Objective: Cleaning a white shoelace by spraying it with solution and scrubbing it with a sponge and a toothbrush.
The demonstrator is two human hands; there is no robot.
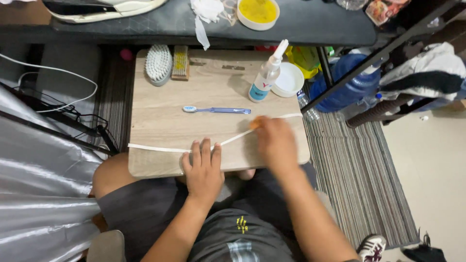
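Left hand [204, 167]: fingers flat, pressing white shoelace [155, 148] onto bench [160, 121] | right hand [274, 140]: blurred, fingers pinching lace, frame centre

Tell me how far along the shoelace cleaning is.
Done: the white lace lies stretched across the small wooden table. In hand: the left hand pins it while the blurred right hand works along it with something orange. Left: the blue toothbrush, spray bottle and white brush lie untouched.
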